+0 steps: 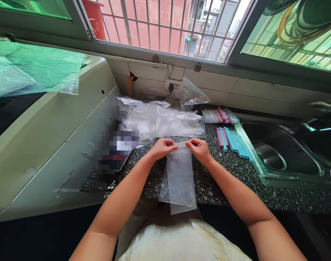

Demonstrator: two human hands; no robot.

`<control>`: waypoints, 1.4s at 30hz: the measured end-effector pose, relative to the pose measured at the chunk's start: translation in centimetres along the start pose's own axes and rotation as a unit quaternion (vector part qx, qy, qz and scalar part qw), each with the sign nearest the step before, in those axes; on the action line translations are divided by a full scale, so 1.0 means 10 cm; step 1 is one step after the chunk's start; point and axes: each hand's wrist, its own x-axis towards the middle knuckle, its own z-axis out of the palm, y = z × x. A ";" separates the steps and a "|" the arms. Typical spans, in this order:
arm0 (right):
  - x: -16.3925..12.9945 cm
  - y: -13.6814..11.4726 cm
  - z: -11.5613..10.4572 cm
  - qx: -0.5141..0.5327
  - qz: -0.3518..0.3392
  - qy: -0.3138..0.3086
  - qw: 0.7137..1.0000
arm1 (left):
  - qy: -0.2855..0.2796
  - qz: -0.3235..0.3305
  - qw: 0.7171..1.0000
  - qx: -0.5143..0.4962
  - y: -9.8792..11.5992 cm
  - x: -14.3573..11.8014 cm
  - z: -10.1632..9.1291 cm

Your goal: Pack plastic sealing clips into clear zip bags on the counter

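Observation:
Between my two hands a clear plastic bag (182,177) hangs down over the front of the counter. My left hand (164,148) pinches its upper left corner, and my right hand (198,149) pinches the upper right corner. A second clear layer shows behind the bag's lower left; whether it is a separate bag I cannot tell. Beyond my hands lies a heap of clear plastic bags (162,119). To the right, several pink and turquoise flat sticks (236,144) lie side by side on the speckled counter (209,185), with more sticks (225,115) behind them on clear plastic.
A metal sink (293,152) is set into the counter at the right. On the left stands a white appliance (73,141) with plastic sheeting (45,69) over it. A blurred-out item (116,150) lies beside it. A wall socket (173,85) holds a plug below the barred window.

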 end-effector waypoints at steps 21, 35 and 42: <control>0.00 -0.01 -0.07 0.023 0.013 -0.053 0.998 | -0.009 -0.026 0.999 -0.046 0.11 -0.05 0.03; 0.00 -0.02 -0.05 -0.027 -0.007 -0.102 0.994 | -0.018 -0.016 1.000 -0.011 0.13 -0.05 0.06; -0.02 -0.04 -0.06 -0.029 -0.018 -0.086 0.996 | -0.028 -0.030 0.999 -0.026 0.08 -0.03 0.05</control>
